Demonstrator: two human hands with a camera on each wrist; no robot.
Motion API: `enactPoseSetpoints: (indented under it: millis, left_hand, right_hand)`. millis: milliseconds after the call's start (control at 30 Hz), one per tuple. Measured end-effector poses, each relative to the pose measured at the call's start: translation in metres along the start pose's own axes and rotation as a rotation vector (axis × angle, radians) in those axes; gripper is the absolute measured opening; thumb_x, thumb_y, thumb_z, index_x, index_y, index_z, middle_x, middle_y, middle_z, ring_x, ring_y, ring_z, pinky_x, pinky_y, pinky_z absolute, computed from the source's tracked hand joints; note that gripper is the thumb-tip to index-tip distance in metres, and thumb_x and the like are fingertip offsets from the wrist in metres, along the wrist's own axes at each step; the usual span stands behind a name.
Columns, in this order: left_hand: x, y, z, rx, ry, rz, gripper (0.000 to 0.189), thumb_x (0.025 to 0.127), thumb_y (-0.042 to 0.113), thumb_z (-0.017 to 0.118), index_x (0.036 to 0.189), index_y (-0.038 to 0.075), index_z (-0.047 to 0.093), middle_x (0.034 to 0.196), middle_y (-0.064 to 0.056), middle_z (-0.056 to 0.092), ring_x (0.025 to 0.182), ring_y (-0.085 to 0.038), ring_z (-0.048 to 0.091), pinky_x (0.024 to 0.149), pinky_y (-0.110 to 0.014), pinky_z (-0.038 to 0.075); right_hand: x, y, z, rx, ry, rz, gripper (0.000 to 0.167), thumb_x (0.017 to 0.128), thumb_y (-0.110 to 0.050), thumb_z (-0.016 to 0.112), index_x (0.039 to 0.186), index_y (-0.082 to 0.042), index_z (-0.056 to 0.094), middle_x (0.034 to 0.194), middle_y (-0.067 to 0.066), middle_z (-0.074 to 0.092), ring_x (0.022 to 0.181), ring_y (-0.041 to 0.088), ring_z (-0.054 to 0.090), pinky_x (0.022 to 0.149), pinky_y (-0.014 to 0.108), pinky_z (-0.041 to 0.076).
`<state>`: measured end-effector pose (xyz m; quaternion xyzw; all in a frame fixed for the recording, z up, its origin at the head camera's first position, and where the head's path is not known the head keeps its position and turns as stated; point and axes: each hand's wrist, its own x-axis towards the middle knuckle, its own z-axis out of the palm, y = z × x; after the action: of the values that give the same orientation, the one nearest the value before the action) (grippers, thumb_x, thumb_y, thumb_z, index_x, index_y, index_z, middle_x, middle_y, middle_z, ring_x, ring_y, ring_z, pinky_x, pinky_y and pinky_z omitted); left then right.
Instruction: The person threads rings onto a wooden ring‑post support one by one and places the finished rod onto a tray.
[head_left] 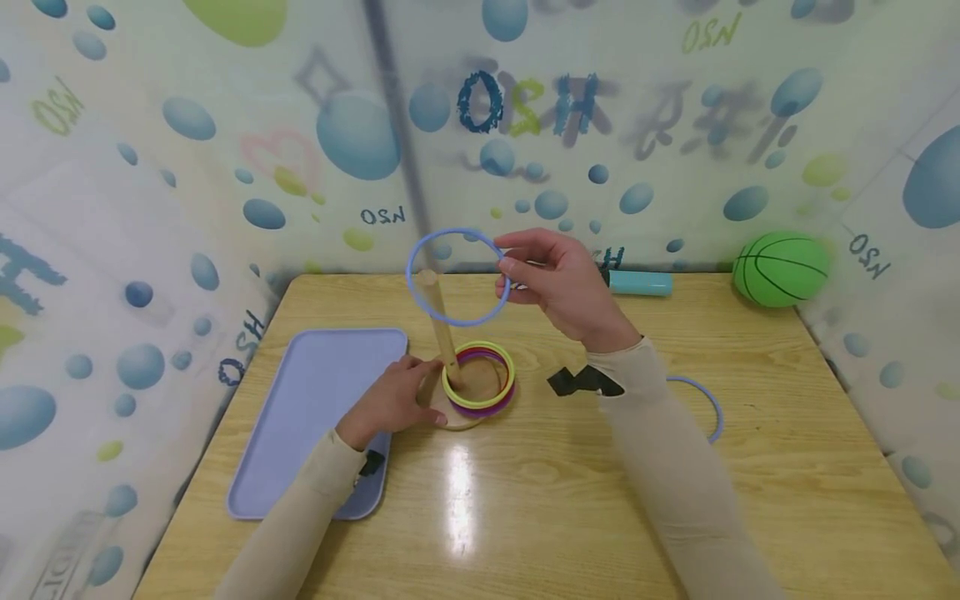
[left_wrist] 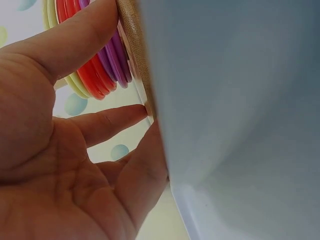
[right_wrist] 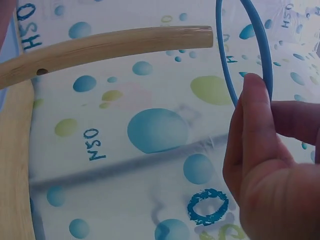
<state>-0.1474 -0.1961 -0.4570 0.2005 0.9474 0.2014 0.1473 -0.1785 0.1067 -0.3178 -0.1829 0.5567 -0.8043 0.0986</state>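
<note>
My right hand (head_left: pixel 551 279) pinches a thin blue ring (head_left: pixel 465 322) by its right side, thumb and fingertips on the rim. In the head view the ring overlaps the top of an upright wooden peg (head_left: pixel 444 337); in the right wrist view the ring (right_wrist: pixel 265 55) stands just beyond the peg's end (right_wrist: pixel 200 37). Yellow, red and purple rings (head_left: pixel 480 405) lie stacked round the peg's foot. With thumb and fingers spread, my left hand (head_left: pixel 393 396) holds the edge of the stand's round wooden base (head_left: pixel 457 426), seen in the left wrist view as a wooden edge (left_wrist: pixel 135 45).
A lavender tray (head_left: pixel 322 383) lies left of the stand, partly under the left forearm. Another blue ring (head_left: pixel 718 408) lies on the table (head_left: pixel 795 483), partly hidden by the right sleeve. A light-blue cylinder (head_left: pixel 641 283) and a green ball (head_left: pixel 780 268) are at the back.
</note>
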Motion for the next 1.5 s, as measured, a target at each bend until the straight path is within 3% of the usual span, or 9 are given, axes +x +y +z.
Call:
enactPoseSetpoints:
  millis: [267,433,867,1067,1200,1400,1500]
  left_hand:
    - [0.001,0.0,0.001,0.009,0.0,0.0,0.096,0.081,0.046,0.091,0.158,0.008,0.049,0.144,-0.022,0.057,0.132,-0.042,0.052,0.11,-0.057,0.046]
    - [0.001,-0.001,0.001,0.014,-0.002,0.0,0.096,0.082,0.046,0.091,0.159,0.008,0.048,0.145,-0.022,0.056,0.133,-0.041,0.052,0.11,-0.057,0.046]
    - [0.001,-0.002,0.002,0.036,0.009,0.021,0.097,0.082,0.047,0.091,0.159,0.007,0.047,0.144,-0.024,0.056,0.131,-0.043,0.052,0.109,-0.057,0.045]
    - [0.0,-0.003,0.002,0.036,0.018,0.026,0.095,0.082,0.046,0.091,0.158,0.007,0.049,0.143,-0.025,0.057,0.131,-0.045,0.052,0.108,-0.058,0.046]
    - [0.0,-0.002,0.003,0.03,0.029,0.031,0.091,0.081,0.044,0.091,0.156,0.009,0.052,0.142,-0.024,0.058,0.131,-0.044,0.052,0.108,-0.058,0.046]
    - [0.0,-0.002,0.002,0.018,0.024,0.031,0.089,0.082,0.043,0.091,0.155,0.009,0.052,0.142,-0.024,0.057,0.13,-0.044,0.052,0.108,-0.058,0.045]
    - [0.0,-0.002,0.002,0.004,0.014,0.02,0.09,0.083,0.043,0.091,0.155,0.008,0.051,0.143,-0.022,0.056,0.13,-0.043,0.052,0.109,-0.057,0.045]
  right_hand:
    - [0.015,0.022,0.01,-0.028,0.03,0.095,0.022,0.103,-0.001,0.064,0.125,-0.004,0.071,0.098,0.007,0.07,0.083,0.019,0.075,0.081,0.032,0.065]
    - [0.02,0.038,0.011,-0.026,0.054,0.153,0.025,0.103,0.002,0.063,0.127,0.004,0.068,0.097,0.008,0.069,0.08,0.019,0.074,0.078,0.031,0.065]
    - [0.017,0.083,-0.014,-0.158,0.081,0.298,0.028,0.104,-0.002,0.065,0.132,0.003,0.066,0.101,0.008,0.067,0.084,0.019,0.074,0.08,0.034,0.065]
    - [0.012,0.098,-0.023,-0.247,0.063,0.36,0.032,0.105,-0.006,0.065,0.136,0.002,0.064,0.113,0.016,0.065,0.096,0.024,0.076,0.095,0.05,0.06]
    - [0.009,0.108,-0.025,-0.26,0.056,0.39,0.028,0.104,-0.006,0.066,0.132,-0.001,0.067,0.116,0.02,0.065,0.092,0.019,0.074,0.101,0.057,0.056]
    - [0.003,0.121,-0.031,-0.294,0.036,0.412,0.03,0.104,-0.009,0.067,0.133,-0.002,0.067,0.123,0.028,0.064,0.106,0.036,0.073,0.098,0.052,0.059]
    - [-0.001,0.124,-0.033,-0.314,0.03,0.42,0.031,0.104,-0.01,0.067,0.134,-0.001,0.067,0.117,0.021,0.066,0.109,0.038,0.072,0.09,0.042,0.063]
